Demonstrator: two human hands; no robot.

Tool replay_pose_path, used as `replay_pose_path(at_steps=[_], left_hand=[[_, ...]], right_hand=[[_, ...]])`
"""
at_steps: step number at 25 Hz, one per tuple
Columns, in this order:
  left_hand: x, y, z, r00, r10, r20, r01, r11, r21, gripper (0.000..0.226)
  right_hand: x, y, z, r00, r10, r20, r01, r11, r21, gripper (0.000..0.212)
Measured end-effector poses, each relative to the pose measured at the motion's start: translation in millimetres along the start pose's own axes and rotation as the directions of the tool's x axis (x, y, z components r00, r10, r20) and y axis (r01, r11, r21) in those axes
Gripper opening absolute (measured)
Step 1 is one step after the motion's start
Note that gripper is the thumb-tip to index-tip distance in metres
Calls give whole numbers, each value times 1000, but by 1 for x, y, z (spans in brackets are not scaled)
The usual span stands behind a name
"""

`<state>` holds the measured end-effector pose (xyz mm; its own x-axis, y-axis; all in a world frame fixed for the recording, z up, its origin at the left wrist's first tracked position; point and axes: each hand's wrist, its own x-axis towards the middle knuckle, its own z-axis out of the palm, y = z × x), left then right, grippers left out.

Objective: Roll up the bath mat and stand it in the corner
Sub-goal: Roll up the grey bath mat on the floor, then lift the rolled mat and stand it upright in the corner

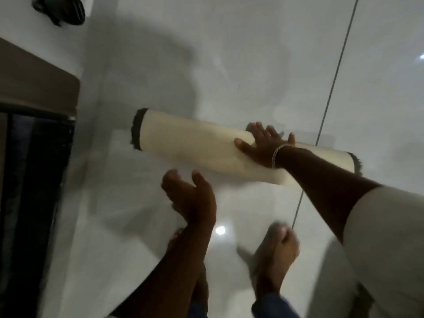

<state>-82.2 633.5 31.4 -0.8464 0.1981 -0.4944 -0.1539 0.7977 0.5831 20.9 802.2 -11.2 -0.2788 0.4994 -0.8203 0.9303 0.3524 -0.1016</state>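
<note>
The bath mat (195,141) is rolled into a cream tube with dark fringe at both ends. It is roughly horizontal in the middle of the head view, above the glossy white floor. My right hand (263,145), with a silver bracelet on its wrist, grips the roll right of its middle, fingers wrapped over the top. My left hand (190,196) hovers below and in front of the roll, palm up, fingers apart, touching nothing. The frame is blurred by motion.
White floor tiles (229,65) with a dark grout line (330,95) run on the right. A brown door frame and dark doorway (34,157) stand at the left. A black sandal (59,10) lies top left. My bare feet (275,253) are at the bottom.
</note>
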Motion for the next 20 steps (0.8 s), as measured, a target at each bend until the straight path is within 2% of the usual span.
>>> replay_pose_path(at_steps=[1, 2, 3, 4, 5, 7, 9, 10, 13, 14, 16, 18, 20], left_hand=[[-1, -8, 6, 945, -277, 175, 298, 948, -109, 46], [-4, -12, 19, 797, -433, 421, 552, 805, -217, 54], [-1, -12, 36, 653, -451, 609, 716, 631, -301, 65], [3, -4, 51, 607, -397, 689, 773, 498, -394, 72], [2, 4, 64, 627, -367, 687, 775, 380, -505, 74], [-11, 29, 73, 686, -355, 635, 719, 193, -668, 62], [-23, 59, 63, 685, -340, 645, 717, 159, -678, 49], [-28, 76, 53, 688, -303, 659, 719, 162, -676, 48], [-38, 161, 12, 722, -164, 672, 691, 231, -685, 64], [-37, 197, -1, 736, -112, 667, 675, 201, -710, 69], [-33, 266, -25, 757, -11, 654, 647, 156, -746, 73], [-23, 325, -44, 787, -3, 617, 604, 208, -769, 76], [-5, 377, -61, 815, 48, 577, 528, 351, -774, 82]], right_hand=[[0, -4, -7, 1000, -5, 8, 5, 1000, -3, 92], [0, 4, -12, 1000, -17, -7, 17, 1000, -3, 92], [3, 9, -16, 997, -62, -48, 61, 998, -14, 90], [8, 6, -24, 992, -98, -86, 99, 995, 7, 86], [11, 3, -32, 988, -110, -105, 116, 991, 59, 79], [7, 1, -51, 990, -112, -81, 125, 976, 180, 60], [-2, 2, -86, 996, -84, 5, 75, 913, 402, 50], [-15, 4, -105, 995, -81, 53, 42, 856, 515, 52], [-67, 6, -179, 983, -150, 102, 9, 601, 800, 89], [-79, 3, -205, 979, -190, 73, 42, 538, 842, 92], [-99, -6, -256, 967, -253, 13, 109, 462, 880, 78], [-111, -21, -310, 958, -285, -42, 162, 414, 896, 65], [-111, -39, -361, 945, -313, -91, 203, 347, 916, 62]])
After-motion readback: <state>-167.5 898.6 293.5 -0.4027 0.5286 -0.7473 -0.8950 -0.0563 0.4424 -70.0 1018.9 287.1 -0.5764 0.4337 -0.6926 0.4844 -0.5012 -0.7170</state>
